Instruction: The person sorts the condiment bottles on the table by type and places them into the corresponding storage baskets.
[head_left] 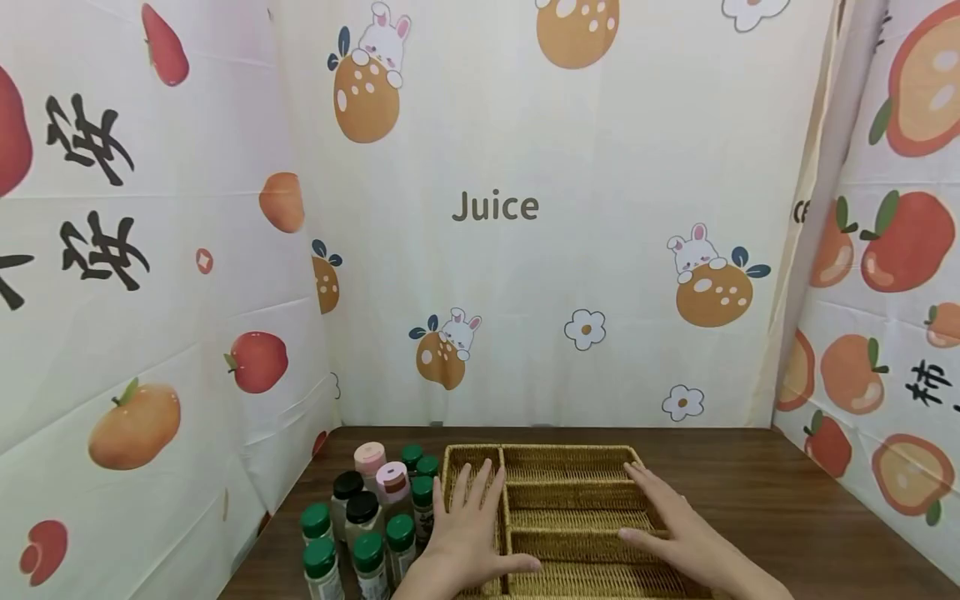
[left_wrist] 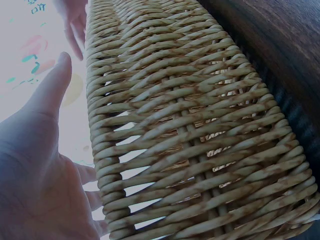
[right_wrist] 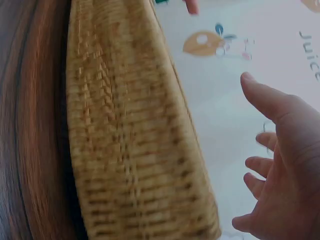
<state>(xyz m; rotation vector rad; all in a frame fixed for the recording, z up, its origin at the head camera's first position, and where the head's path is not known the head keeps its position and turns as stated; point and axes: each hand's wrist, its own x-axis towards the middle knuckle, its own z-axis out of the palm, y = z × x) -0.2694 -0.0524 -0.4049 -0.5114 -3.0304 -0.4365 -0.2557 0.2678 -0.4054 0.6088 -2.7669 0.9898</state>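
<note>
A woven wicker tray (head_left: pixel 570 457) with several compartments lies on the dark wooden table (head_left: pixel 787 508). My left hand (head_left: pixel 471 525) hovers with spread, straight fingers over the tray's left side. Over the right side my right hand (head_left: pixel 675 525) is spread the same way. Neither hand holds anything. In the left wrist view the tray's woven wall (left_wrist: pixel 190 125) fills the frame, with my left hand (left_wrist: pixel 40 165) just beside it. The right wrist view shows the tray's wall (right_wrist: pixel 130 150) and my right hand (right_wrist: pixel 280 165) apart from it.
Several spice bottles (head_left: pixel 367 517) with green, black and pink caps stand in a cluster just left of the tray. Printed fruit curtains (head_left: pixel 495 208) close in the table at the back and on both sides. Bare table lies right of the tray.
</note>
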